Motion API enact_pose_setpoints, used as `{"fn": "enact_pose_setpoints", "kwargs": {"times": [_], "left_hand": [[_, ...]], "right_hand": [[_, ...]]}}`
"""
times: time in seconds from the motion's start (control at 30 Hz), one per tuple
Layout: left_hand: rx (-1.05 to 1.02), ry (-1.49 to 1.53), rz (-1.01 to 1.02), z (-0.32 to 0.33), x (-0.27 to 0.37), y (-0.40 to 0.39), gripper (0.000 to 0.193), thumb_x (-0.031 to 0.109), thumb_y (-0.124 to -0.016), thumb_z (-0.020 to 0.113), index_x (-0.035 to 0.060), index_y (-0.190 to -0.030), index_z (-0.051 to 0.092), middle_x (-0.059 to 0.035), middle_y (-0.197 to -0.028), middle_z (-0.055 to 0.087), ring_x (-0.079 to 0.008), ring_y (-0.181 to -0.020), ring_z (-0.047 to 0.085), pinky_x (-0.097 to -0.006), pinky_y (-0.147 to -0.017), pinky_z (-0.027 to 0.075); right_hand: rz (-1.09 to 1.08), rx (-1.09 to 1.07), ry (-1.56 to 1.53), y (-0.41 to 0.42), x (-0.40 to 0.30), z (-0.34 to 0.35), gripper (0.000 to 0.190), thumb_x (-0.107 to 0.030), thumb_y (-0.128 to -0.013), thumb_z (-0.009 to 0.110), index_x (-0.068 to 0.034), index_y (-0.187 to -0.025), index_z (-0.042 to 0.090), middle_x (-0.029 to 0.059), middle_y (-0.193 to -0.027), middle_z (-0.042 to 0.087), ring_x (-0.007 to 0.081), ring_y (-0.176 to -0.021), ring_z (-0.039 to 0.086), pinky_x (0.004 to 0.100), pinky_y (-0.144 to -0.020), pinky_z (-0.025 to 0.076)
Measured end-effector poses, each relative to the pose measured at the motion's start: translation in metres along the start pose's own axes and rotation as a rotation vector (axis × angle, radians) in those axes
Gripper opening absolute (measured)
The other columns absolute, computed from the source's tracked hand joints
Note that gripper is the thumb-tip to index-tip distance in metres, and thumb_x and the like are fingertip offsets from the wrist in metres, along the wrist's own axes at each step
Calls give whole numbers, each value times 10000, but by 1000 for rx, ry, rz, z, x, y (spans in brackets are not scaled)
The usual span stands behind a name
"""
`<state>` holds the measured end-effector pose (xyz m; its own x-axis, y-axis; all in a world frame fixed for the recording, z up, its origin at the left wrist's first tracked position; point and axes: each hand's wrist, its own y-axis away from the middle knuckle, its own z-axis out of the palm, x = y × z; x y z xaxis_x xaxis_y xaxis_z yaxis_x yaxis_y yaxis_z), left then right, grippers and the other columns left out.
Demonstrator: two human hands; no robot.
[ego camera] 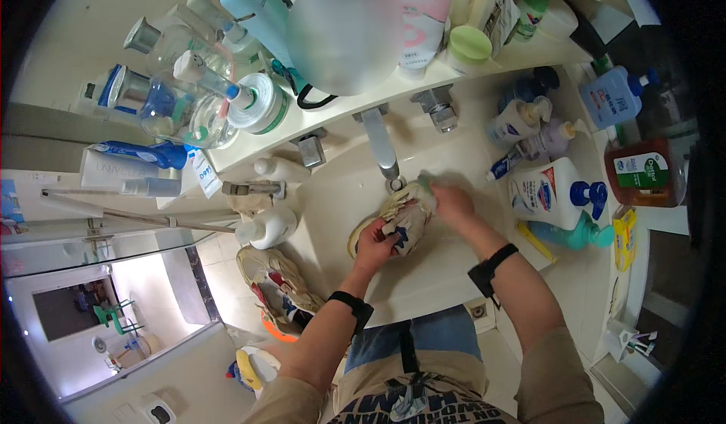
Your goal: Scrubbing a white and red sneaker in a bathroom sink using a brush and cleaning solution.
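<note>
A cream sneaker (418,220) with a dark blue patch lies tilted in the white washbasin (340,271), below the metal faucet (379,140). My left hand (375,245) grips it near the shoe opening, fingers and thumb on its side. At the shoe's far right end, my right hand (452,202) is closed around a pale green thing (425,181), possibly a brush, pressed close to the shoe. Motion blur hides its exact shape. The matching sneaker (275,288) stands at the left, beyond the basin rim, with red and blue parts in its opening.
Pump bottles (544,191) crowd the basin's right side. A shelf (334,115) above the faucet holds jars, tubes and a clear container (181,109). White bottles (275,228) stand along the left rim. A Dettol bottle (644,172) and a yellow box (625,240) sit farther right.
</note>
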<state>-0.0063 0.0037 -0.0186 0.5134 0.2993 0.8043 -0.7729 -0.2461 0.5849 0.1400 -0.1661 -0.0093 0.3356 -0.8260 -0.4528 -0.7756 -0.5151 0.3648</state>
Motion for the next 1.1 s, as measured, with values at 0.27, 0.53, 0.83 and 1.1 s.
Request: {"fn": "enact_pose_setpoints", "kwargs": {"times": [0.27, 0.53, 0.83, 1.1], "left_hand": [[-30, 23, -14, 12, 18, 4, 133, -22, -831, 613, 14, -950, 567, -28, -728, 598, -99, -543, 568, -250, -457, 465], [3, 77, -12, 4, 12, -2, 96, -19, -821, 605, 43, -883, 565, -21, -686, 598, -90, -494, 545, -236, -432, 425], [15, 113, -22, 6, 22, -2, 101, -24, -809, 603, 60, -834, 553, -26, -659, 604, -94, -459, 531, -230, -422, 419], [26, 81, -2, 3, 21, -4, 110, -16, -800, 612, 76, -817, 553, -28, -640, 607, -100, -443, 530, -232, -405, 402]], "right_hand": [[-75, 49, 9, 11, 27, 28, 337, -96, -799, 583, -172, -1121, 645, 116, -844, 665, 345, -760, 631, 441, -668, 495], [45, 19, -83, 42, 14, 20, 267, -147, -891, 547, -165, -1138, 649, 166, -778, 638, 340, -698, 613, 443, -647, 479], [13, 3, -192, 61, 12, 14, 315, -121, -903, 524, -173, -1197, 625, 204, -779, 628, 362, -763, 612, 445, -674, 473], [134, 20, -210, 59, 25, 6, 357, -149, -899, 532, -196, -1244, 610, 196, -827, 641, 362, -777, 617, 456, -682, 476]]}}
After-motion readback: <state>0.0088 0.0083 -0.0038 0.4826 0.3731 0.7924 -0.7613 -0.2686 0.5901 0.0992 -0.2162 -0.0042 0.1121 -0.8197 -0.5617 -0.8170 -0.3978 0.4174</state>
